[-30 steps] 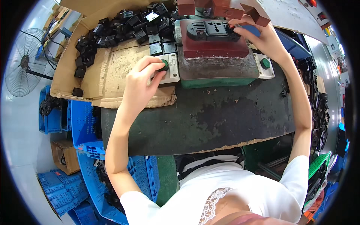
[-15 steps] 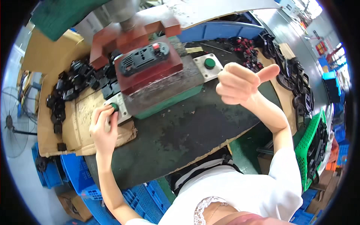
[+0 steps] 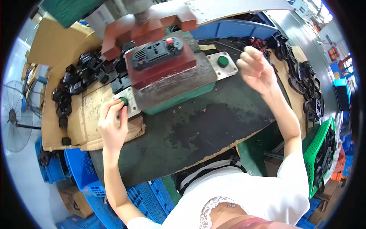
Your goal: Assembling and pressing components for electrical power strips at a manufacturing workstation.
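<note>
My left hand (image 3: 113, 124) rests its fingertips on the left green push button (image 3: 123, 101), set in a pale metal plate. Its fingers are bent but apart, with nothing held. Raised beside the right green push button (image 3: 223, 61), my right hand (image 3: 257, 68) is curled into a fist and does not touch the button; nothing shows in it. Between the buttons, a dark grey slotted plastic housing (image 3: 156, 53) with a small red piece lies on a dark red block (image 3: 164, 71). Behind and above it stands the orange-red tooling (image 3: 146, 32) of a press.
An opened cardboard box (image 3: 61, 129) with several black parts lies left of the press. Red and black parts and a row of black plastic frames (image 3: 293, 76) line the right side. A green basket (image 3: 318, 152) stands lower right, blue crates (image 3: 148, 198) below the dark table (image 3: 183, 133).
My right thumb, stretched out before, is folded in, and that hand has moved up and slightly right. The left hand stays on its button. The whole view has shifted a little.
</note>
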`<state>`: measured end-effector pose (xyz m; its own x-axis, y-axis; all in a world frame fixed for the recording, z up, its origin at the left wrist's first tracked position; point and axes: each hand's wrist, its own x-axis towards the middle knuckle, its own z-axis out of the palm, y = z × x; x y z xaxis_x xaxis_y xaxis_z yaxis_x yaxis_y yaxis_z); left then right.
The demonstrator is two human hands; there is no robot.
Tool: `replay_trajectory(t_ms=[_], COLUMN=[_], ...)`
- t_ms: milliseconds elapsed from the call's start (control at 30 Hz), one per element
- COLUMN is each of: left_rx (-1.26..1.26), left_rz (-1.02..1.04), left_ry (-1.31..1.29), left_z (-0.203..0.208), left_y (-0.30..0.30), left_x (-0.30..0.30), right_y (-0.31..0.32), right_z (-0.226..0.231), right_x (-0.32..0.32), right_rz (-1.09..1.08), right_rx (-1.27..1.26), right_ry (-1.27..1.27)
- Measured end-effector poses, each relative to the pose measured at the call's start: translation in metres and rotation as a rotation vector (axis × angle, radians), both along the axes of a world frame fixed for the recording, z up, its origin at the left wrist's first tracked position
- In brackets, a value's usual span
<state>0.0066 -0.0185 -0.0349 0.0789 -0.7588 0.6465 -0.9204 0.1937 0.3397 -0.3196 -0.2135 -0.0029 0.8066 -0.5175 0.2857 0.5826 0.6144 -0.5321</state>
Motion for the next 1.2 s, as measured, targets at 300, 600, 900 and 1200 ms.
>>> replay_trajectory(t_ms=[300, 600, 900, 1200], left_rx=[0.005, 0.023, 0.067, 0.045], left_rz=[0.006, 0.068, 0.058, 0.058], left_ry=[-0.006, -0.275, -0.339, -0.318], left_z=[-0.005, -0.002, 0.003, -0.002], left_y=[0.002, 0.003, 0.0, -0.005], left_x=[0.005, 0.001, -0.001, 0.002], right_y=[-0.011, 0.002, 0.005, 0.002], right_z=[-0.006, -0.005, -0.016, -0.026], right_x=[-0.01, -0.014, 0.004, 0.009], right_rz=[-0.499, -0.823, -0.842, -0.956], right_rx=[-0.73, -1.873, -1.799, -1.731], right_ry=[0.517, 1.006, 1.01, 0.96])
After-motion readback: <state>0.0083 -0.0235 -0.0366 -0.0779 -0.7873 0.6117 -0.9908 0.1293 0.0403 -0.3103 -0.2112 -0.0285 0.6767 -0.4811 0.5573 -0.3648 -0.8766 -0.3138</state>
